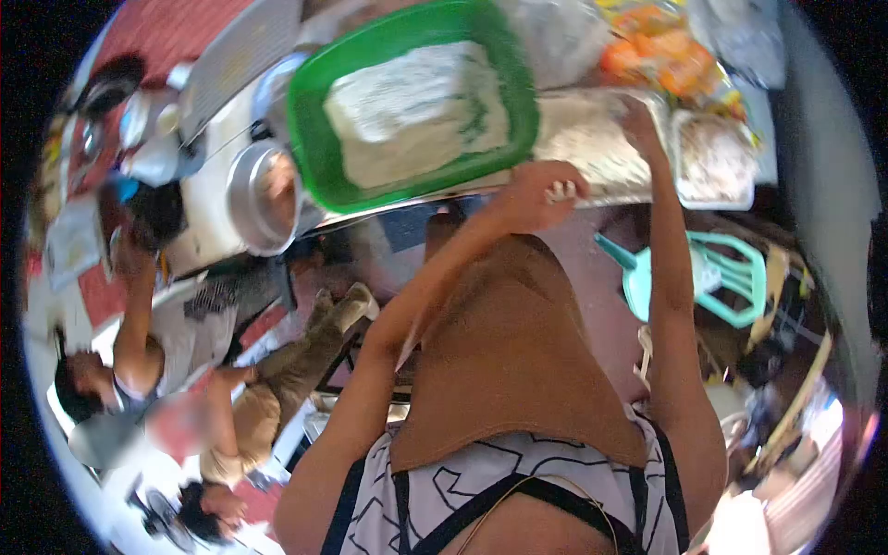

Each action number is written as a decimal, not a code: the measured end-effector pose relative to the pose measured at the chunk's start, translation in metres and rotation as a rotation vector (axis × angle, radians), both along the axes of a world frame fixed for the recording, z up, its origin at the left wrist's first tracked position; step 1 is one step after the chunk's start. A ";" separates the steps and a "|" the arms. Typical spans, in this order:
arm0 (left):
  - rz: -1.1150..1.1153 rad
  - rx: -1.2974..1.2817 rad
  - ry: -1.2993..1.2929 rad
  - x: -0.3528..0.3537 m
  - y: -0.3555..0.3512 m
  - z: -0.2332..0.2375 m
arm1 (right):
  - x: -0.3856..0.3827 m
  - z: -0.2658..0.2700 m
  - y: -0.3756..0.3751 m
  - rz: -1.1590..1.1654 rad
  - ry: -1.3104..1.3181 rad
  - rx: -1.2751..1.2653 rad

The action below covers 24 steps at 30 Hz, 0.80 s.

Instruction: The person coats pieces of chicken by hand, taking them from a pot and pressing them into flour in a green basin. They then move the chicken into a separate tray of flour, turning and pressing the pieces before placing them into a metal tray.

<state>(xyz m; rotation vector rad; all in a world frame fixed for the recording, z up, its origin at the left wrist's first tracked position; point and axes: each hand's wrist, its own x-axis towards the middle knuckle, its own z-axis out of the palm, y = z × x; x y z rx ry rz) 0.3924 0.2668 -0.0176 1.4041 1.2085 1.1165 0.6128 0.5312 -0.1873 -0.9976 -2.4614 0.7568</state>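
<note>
One green basket [302,139] holds white dough [416,111]; left hand [536,196] pinches white bits [561,191], right hand [636,117] unclear.

Glossy grn plastic basket [310,139]; shiny smooth metal pot [242,199] beside basket; matt brn cloth apron [509,370] below basket.

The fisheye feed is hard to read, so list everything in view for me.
green basket: one, green, upper middle, holds a white mass
metal pot: one, silver, left of the basket
foil-lined tray: one, silver, right of the basket
packets: several, orange, beyond the tray
plastic chair: one, teal, below the tray
other people: at least two, mixed clothing, far left
left hand: one, bare, curled at the tray's near edge
right hand: one, bare, on the tray
</note>
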 end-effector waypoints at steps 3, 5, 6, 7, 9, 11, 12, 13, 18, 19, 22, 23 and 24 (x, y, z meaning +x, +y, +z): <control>-0.071 -0.031 -0.041 -0.003 -0.003 0.009 | 0.021 -0.015 0.006 -0.198 0.077 -0.713; -0.025 -0.025 -0.016 -0.007 -0.007 0.008 | 0.028 -0.032 0.004 -0.194 -0.030 -0.243; -0.044 -0.026 -0.024 -0.010 -0.008 0.012 | 0.022 -0.017 -0.005 -0.206 -0.029 -0.243; -0.052 -0.026 -0.023 -0.011 -0.008 0.013 | 0.013 0.015 -0.020 -0.224 -0.066 -0.277; -0.037 -0.037 -0.005 -0.012 -0.010 0.014 | 0.013 0.026 -0.026 -0.245 -0.103 -0.312; -0.042 -0.042 0.004 -0.015 -0.015 0.015 | 0.014 0.025 -0.025 -0.166 0.097 -0.487; -0.043 -0.050 0.014 -0.016 -0.017 0.015 | 0.015 0.026 -0.027 -0.167 0.096 -0.488; -0.041 -0.055 0.013 -0.018 -0.019 0.015 | 0.017 0.027 -0.031 -0.181 0.059 -0.413; 0.014 -0.032 0.030 -0.023 -0.028 0.010 | -0.006 0.021 -0.062 -0.252 -0.109 -0.109; 0.020 -0.033 0.028 -0.024 -0.030 0.010 | -0.007 0.004 -0.068 -0.246 -0.111 -0.109; 0.036 -0.059 -0.079 -0.027 -0.031 0.013 | -0.038 -0.009 -0.099 -0.120 -0.287 0.183; 0.034 -0.065 -0.089 -0.028 -0.032 0.016 | -0.047 -0.007 -0.115 -0.090 -0.322 0.174; 0.031 -0.070 -0.100 -0.030 -0.033 0.019 | -0.053 -0.006 -0.131 -0.071 -0.326 0.171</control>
